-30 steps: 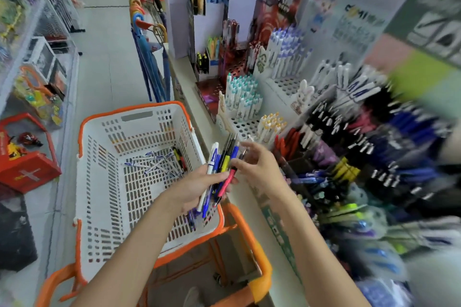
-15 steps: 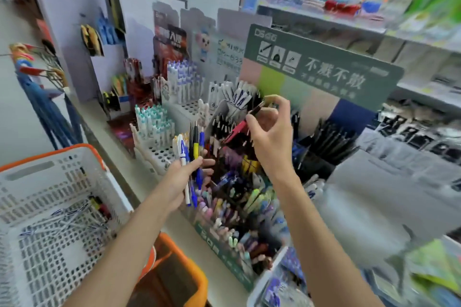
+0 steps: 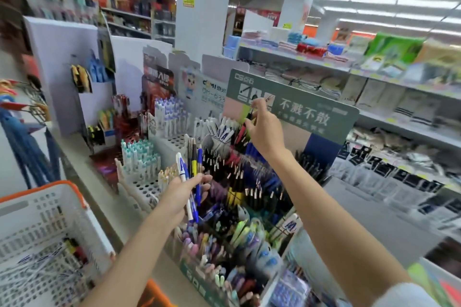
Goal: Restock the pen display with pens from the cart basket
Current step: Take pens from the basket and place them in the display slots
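The tiered pen display (image 3: 306, 113), topped by a green header card, is standing on the shelf counter, its slots crowded with pens. The white, orange-rimmed cart basket (image 3: 30, 219) is sitting at lower left, with loose pens (image 3: 72, 249) lying inside. The left hand (image 3: 184, 189) is gripping a bundle of pens (image 3: 193, 164) upright just before the display. The right hand (image 3: 264, 129) is hovering over the back rows, pinching a single dark pen (image 3: 250, 114) between thumb and fingertips.

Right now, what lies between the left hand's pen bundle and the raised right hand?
Head view: between left hand and right hand stand tiered rows of black, red and blue display pens.
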`<action>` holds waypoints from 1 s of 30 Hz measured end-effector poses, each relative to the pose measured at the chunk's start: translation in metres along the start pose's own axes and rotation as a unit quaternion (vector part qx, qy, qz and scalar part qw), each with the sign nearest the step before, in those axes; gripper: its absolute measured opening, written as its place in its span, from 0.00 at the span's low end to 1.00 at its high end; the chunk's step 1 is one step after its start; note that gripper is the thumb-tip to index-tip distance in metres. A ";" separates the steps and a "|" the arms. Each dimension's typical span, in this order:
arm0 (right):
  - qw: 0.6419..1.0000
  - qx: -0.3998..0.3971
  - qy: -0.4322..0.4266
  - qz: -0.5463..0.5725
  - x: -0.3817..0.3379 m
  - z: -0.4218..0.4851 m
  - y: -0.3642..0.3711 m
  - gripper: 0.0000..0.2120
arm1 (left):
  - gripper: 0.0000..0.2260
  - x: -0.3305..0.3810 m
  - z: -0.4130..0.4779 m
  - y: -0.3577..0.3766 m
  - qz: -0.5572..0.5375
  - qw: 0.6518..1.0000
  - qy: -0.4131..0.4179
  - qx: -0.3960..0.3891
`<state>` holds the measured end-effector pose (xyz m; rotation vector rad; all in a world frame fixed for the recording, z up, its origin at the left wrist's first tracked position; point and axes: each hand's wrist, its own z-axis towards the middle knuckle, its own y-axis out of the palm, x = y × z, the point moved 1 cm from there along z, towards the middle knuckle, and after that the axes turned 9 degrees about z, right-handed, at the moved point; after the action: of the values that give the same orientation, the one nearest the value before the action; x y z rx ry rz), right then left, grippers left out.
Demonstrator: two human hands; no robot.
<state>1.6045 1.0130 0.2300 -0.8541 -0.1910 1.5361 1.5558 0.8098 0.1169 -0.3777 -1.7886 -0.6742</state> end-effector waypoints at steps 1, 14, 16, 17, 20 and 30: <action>1.000 -0.022 0.005 -0.018 0.003 0.000 0.004 0.12 | 0.08 0.000 -0.001 0.000 0.009 1.000 0.001 0.000; 0.918 -0.370 0.083 -0.118 0.020 0.038 0.004 0.19 | 0.08 0.002 -0.003 -0.007 0.048 0.999 0.013 -0.013; 0.907 -0.397 0.078 -0.119 0.016 0.042 -0.003 0.18 | 0.08 0.003 -0.003 -0.008 0.050 0.998 0.018 -0.017; 0.902 -0.407 0.075 -0.121 0.013 0.043 -0.006 0.16 | 0.08 0.004 -0.002 -0.009 0.052 0.998 0.020 -0.018; 0.897 -0.415 0.059 -0.140 0.008 0.044 -0.005 0.14 | 0.08 0.005 0.000 -0.010 0.053 0.998 0.023 -0.020; 0.881 -0.417 0.094 -0.201 -0.011 0.065 0.020 0.09 | 0.10 0.009 0.014 -0.018 0.019 0.999 0.008 -0.036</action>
<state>1.5484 1.0230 0.2683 -1.5178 -0.8765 0.9361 1.5319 0.8035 0.1182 -0.4521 -1.7409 -0.7157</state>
